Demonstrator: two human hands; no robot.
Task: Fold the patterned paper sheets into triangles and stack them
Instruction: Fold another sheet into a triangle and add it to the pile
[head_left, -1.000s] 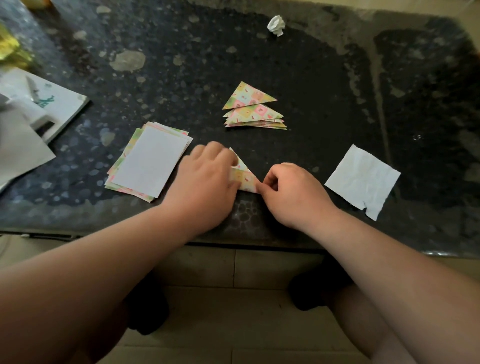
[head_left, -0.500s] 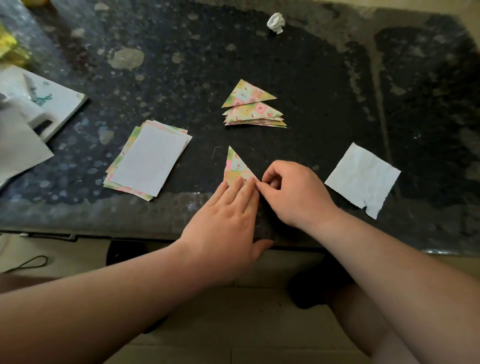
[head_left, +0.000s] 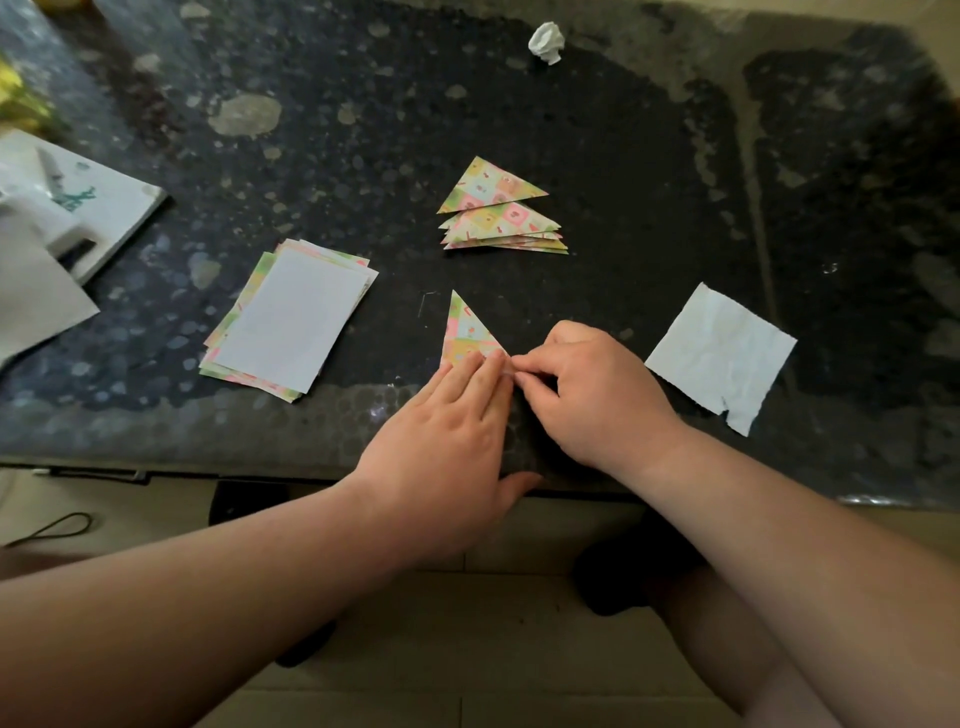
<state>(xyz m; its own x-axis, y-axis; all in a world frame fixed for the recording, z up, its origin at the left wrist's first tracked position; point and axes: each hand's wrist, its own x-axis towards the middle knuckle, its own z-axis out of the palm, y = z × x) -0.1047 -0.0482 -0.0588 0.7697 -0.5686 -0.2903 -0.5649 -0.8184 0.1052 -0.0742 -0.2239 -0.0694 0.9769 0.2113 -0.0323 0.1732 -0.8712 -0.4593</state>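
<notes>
A folded patterned triangle (head_left: 466, 332) lies on the dark table near its front edge, apex pointing away from me. My left hand (head_left: 447, 431) lies flat with straight fingers pressing the triangle's lower part. My right hand (head_left: 587, 395) has its fingers curled and pinches the triangle's lower right corner. A stack of several folded triangles (head_left: 501, 215) sits farther back. To the left lies a pile of unfolded patterned sheets (head_left: 291, 319), white side up.
A torn white paper square (head_left: 719, 353) lies to the right. A crumpled white paper ball (head_left: 546, 41) sits at the back. White papers and a booklet (head_left: 67, 208) cover the table's left edge. The table's front edge (head_left: 260, 467) runs under my wrists.
My left hand drew back from a curled hold on the paper and now lies flat on the triangle's lower part. The triangle's apex became visible. My right hand stayed pinching the corner.
</notes>
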